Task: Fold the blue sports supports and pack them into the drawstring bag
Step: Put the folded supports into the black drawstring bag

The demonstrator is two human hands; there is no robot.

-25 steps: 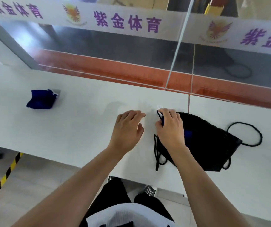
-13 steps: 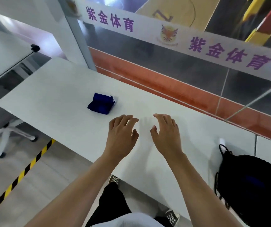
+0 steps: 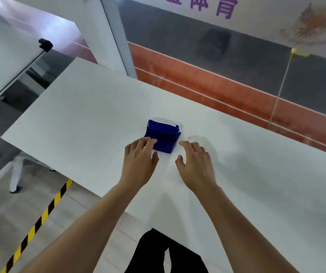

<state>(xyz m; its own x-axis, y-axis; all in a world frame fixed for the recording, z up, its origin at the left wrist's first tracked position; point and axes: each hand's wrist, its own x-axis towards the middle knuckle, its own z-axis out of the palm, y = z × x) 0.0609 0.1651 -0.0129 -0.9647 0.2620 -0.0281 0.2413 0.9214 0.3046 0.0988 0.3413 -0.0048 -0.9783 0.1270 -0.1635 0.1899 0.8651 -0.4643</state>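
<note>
One folded blue sports support lies unpacked on the tabletop — left hand fingers touching it, right hand relaxed, empty — no bag visible.

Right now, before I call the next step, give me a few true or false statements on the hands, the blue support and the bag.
1. The blue support lies folded on the white table. True.
2. The left hand has its fingertips at the support's near left edge. True.
3. The right hand grips the support. False: it is open, beside the support and apart from it.
4. The drawstring bag sits next to the support. False: no bag is in view.
5. The support is lifted off the table. False: it rests on the table.
</note>
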